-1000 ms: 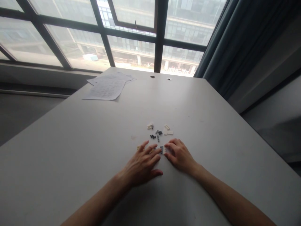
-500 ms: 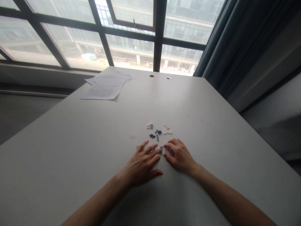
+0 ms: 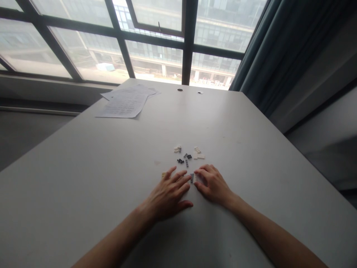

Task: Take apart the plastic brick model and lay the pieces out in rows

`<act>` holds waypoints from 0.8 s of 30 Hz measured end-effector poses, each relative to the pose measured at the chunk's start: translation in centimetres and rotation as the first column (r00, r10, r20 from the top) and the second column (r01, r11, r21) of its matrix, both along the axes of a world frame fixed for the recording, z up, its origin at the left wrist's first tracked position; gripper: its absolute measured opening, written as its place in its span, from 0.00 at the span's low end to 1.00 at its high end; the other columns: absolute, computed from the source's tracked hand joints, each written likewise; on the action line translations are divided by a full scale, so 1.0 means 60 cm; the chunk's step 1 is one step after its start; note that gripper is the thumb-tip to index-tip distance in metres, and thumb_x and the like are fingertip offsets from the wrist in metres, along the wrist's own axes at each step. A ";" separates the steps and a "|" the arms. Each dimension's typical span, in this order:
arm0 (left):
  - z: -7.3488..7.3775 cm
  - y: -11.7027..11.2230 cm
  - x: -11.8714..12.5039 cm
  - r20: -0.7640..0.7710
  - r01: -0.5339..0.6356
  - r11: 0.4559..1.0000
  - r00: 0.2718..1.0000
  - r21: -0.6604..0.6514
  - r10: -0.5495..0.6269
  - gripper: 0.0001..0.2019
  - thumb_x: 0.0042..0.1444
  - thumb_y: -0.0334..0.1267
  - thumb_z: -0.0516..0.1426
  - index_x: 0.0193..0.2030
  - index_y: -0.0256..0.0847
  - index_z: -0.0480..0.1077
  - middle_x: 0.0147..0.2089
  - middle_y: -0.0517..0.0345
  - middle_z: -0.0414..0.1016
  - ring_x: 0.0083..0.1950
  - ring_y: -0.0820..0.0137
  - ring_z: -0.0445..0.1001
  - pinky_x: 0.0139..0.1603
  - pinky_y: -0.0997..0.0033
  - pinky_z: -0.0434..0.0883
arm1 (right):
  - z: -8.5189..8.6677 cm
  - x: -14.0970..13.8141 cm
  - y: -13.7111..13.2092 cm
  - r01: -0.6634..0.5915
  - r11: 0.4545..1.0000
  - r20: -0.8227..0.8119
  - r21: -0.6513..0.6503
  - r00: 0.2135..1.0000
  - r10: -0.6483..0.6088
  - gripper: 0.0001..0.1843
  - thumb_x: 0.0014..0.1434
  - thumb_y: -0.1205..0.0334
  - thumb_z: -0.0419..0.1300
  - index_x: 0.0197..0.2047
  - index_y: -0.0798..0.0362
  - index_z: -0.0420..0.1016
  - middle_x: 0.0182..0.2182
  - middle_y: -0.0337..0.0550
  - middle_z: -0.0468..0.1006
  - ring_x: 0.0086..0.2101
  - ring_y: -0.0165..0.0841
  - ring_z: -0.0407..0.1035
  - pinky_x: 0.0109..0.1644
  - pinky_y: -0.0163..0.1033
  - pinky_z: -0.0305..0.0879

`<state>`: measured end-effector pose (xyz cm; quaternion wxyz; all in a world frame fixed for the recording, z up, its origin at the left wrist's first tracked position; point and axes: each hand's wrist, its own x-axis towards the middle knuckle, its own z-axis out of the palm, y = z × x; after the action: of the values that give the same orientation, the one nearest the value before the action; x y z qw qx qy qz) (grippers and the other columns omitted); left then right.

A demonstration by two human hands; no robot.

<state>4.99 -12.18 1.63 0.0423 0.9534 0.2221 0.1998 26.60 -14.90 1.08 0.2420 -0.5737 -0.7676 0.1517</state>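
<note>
A grey table [image 3: 83, 178] carries a small scatter of toy bricks near its middle. My left hand [image 3: 169, 195] lies flat on the table, fingers spread and open. My right hand [image 3: 212, 184] rests beside it with fingers curled down onto the tabletop. Between the fingertips of both hands sits a small grey brick [image 3: 192, 177], touched from both sides. A tan piece [image 3: 164, 174] peeks out by my left index finger. Just beyond the hands lie cream bricks [image 3: 177, 149], more cream bricks [image 3: 198, 153] and dark bricks [image 3: 186, 158].
A stack of printed papers [image 3: 125, 102] lies at the far left of the table. Two round holes [image 3: 180, 89] mark the far edge. Behind are large windows and a dark curtain [image 3: 279, 56] on the right.
The hands have barely moved; the view shifted very slightly.
</note>
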 end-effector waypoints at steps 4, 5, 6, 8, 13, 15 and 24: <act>0.008 0.014 -0.016 0.159 -0.064 0.997 0.986 0.036 0.058 0.14 0.59 0.51 0.54 0.38 0.41 0.69 0.54 0.48 0.72 0.57 0.58 0.66 0.62 0.49 0.57 | 0.002 0.002 0.001 0.016 1.000 -0.043 0.017 0.999 -0.015 0.20 0.56 0.59 0.63 0.52 0.51 0.71 0.46 0.47 0.72 0.47 0.40 0.64 0.54 0.47 0.62; 0.010 0.019 -0.021 0.223 -0.111 0.993 0.970 0.033 0.101 0.13 0.60 0.49 0.54 0.36 0.41 0.68 0.53 0.48 0.73 0.56 0.59 0.67 0.60 0.51 0.59 | 0.002 0.002 0.001 0.016 1.000 -0.042 0.020 0.999 -0.015 0.20 0.55 0.59 0.63 0.52 0.50 0.71 0.46 0.47 0.72 0.47 0.40 0.64 0.54 0.47 0.62; 0.011 0.023 -0.026 0.285 -0.162 0.987 0.947 0.025 0.148 0.12 0.62 0.47 0.53 0.35 0.41 0.68 0.52 0.48 0.73 0.55 0.60 0.67 0.58 0.52 0.61 | 0.002 0.001 0.002 0.013 1.000 -0.037 0.021 0.999 -0.013 0.20 0.55 0.59 0.64 0.52 0.50 0.72 0.46 0.47 0.72 0.47 0.40 0.64 0.54 0.47 0.62; 0.012 0.030 -0.034 0.390 -0.255 0.967 0.890 0.000 0.235 0.11 0.63 0.44 0.51 0.34 0.41 0.67 0.49 0.48 0.73 0.53 0.60 0.68 0.54 0.54 0.63 | 0.001 0.000 0.003 0.001 1.000 -0.018 0.015 1.000 -0.001 0.21 0.55 0.59 0.64 0.52 0.50 0.72 0.46 0.47 0.72 0.47 0.40 0.64 0.54 0.47 0.62; 0.006 0.040 -0.045 0.510 -0.348 0.936 0.797 -0.054 0.325 0.10 0.64 0.43 0.50 0.35 0.42 0.67 0.47 0.49 0.73 0.50 0.62 0.69 0.51 0.56 0.64 | -0.002 -0.003 0.006 -0.017 1.000 -0.006 -0.016 1.000 0.017 0.17 0.55 0.59 0.64 0.49 0.48 0.75 0.45 0.46 0.72 0.47 0.40 0.64 0.54 0.47 0.62; 0.003 0.041 -0.045 0.524 -0.359 0.931 0.781 -0.068 0.340 0.10 0.63 0.43 0.51 0.35 0.42 0.67 0.46 0.50 0.73 0.49 0.62 0.69 0.50 0.57 0.64 | -0.004 -0.003 0.005 -0.017 1.000 -0.012 -0.013 1.000 0.017 0.16 0.55 0.60 0.64 0.48 0.48 0.75 0.45 0.46 0.72 0.46 0.39 0.64 0.54 0.47 0.62; -0.001 0.041 -0.043 0.527 -0.373 0.925 0.775 -0.064 0.349 0.07 0.62 0.40 0.53 0.37 0.41 0.68 0.45 0.51 0.73 0.48 0.62 0.69 0.50 0.57 0.64 | 0.005 0.003 0.034 -0.016 0.999 -0.002 0.036 1.000 0.016 0.20 0.56 0.59 0.64 0.53 0.51 0.72 0.47 0.48 0.71 0.48 0.40 0.63 0.55 0.47 0.61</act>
<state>2.39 -9.71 1.60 0.0415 0.8013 0.3760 0.4634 26.76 -12.85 1.38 0.2520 -0.5631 -0.7744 0.1405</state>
